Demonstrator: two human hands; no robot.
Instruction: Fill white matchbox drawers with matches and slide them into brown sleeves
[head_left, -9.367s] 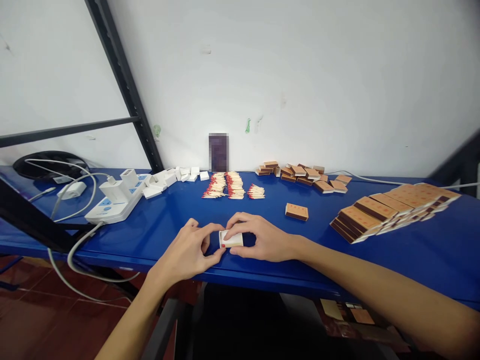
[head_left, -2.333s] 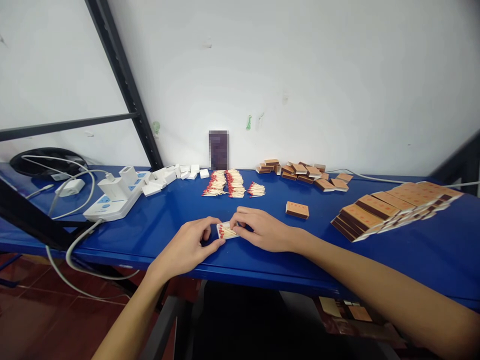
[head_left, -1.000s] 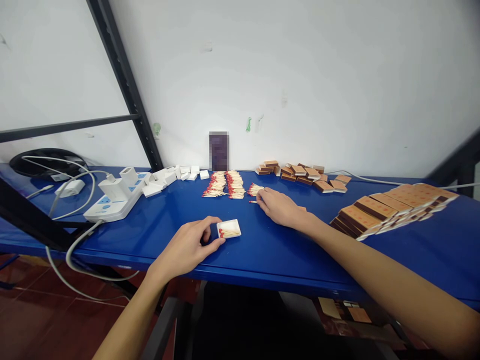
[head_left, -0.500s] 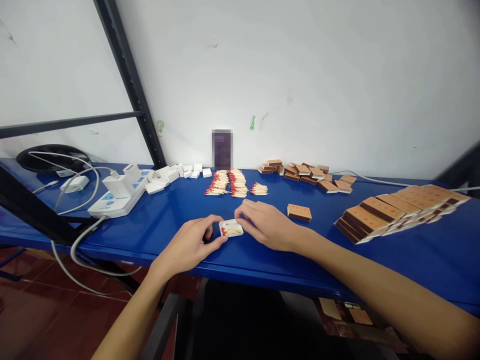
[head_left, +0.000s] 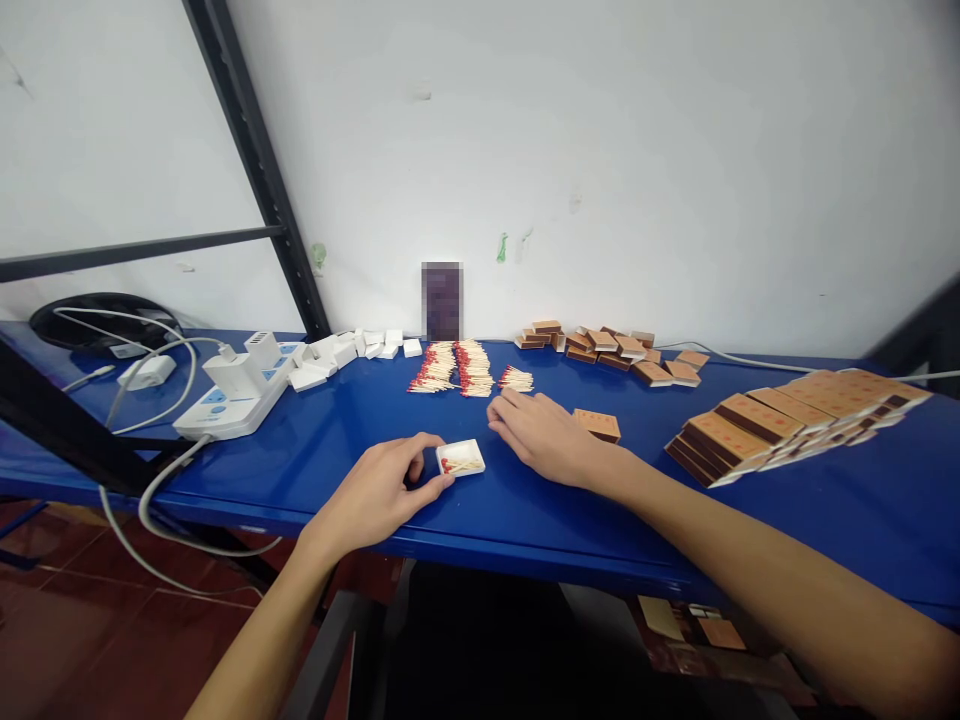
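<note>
A small white matchbox tray lies on the blue shelf with several red-tipped matches inside. My left hand grips its left end between thumb and fingers. To the right of the tray, my right hand is over the shelf, fingers loosely bent and slightly apart, with nothing visible in them. Just beyond its fingertips is a small heap of matches. Two larger rows of matches, a left row and a right row, lie farther back. A brown matchbox is partly hidden behind my right hand.
White trays are piled at the back left, beside a power strip with chargers and cables. Brown matchbox sleeves lie heaped along the wall. Stacked matchboxes stand at the right. A blurred dark rectangle leans on the wall.
My right hand has left the tray's right edge and moved right and slightly away, near the small heap of matches. My left hand stays on the tray.
</note>
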